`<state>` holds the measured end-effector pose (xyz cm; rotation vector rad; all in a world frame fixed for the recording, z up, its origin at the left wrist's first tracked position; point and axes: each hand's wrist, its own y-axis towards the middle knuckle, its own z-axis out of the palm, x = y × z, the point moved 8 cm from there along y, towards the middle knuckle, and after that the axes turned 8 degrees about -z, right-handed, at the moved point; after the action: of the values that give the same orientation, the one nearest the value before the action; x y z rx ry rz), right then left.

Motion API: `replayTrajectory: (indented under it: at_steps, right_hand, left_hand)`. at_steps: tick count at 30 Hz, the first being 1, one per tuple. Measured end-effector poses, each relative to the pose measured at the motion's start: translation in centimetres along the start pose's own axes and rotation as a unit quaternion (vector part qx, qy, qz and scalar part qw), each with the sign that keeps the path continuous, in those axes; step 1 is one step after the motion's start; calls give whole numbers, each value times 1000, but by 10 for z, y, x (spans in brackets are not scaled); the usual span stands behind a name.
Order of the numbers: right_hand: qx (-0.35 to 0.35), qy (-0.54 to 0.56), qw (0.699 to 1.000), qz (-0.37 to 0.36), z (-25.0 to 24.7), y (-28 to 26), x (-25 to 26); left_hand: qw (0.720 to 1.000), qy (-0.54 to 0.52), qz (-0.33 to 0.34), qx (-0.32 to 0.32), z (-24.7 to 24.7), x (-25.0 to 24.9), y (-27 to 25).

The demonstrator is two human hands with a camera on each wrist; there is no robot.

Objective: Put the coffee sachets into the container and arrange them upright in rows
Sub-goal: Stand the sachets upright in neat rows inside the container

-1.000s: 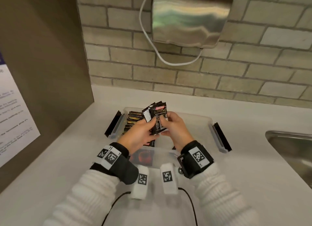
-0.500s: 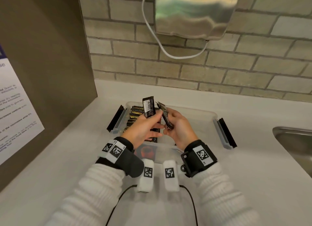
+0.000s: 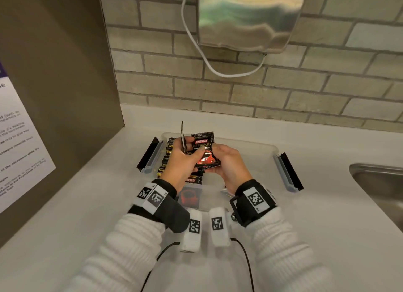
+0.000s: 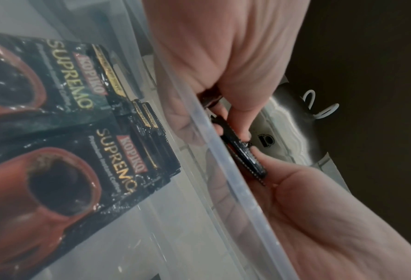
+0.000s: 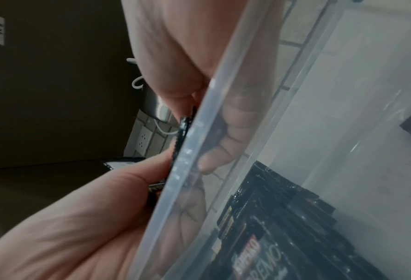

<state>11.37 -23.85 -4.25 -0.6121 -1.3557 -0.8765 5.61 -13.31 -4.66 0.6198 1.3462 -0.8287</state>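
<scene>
A small stack of coffee sachets (image 3: 204, 152) is gripped between both hands, the left hand (image 3: 178, 160) and the right hand (image 3: 231, 163), above the container (image 3: 257, 147) at the desk's back edge, probably to be squared before being stood beside the rows (image 3: 169, 158) at its left side.

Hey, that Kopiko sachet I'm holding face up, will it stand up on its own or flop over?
Probably flops: the sachet looks thin, flat and light, pinched between left hand and right hand. Its glossy film may be slippery. Leaning it against the standing row in the container should hold it upright.
</scene>
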Motion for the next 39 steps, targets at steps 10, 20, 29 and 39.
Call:
replayTrajectory:
  at_steps: [10,20,29,39]
  right_hand:
    - [-46,11,998,-38,-7,3,4]
    - [6,-152,983,-101,9,-2,17]
    - [-20,-136,986,-95,5,-1,14]
    - [-96,108,988,-54,-14,2,10]
  left_hand:
    - [997,-19,-42,64,7,1,-3]
    - [993,-56,-66,83,9,1,-5]
    - [993,-74,-83,39,4,5,-3]
    - [983,-135,-124,11,0,5,-5]
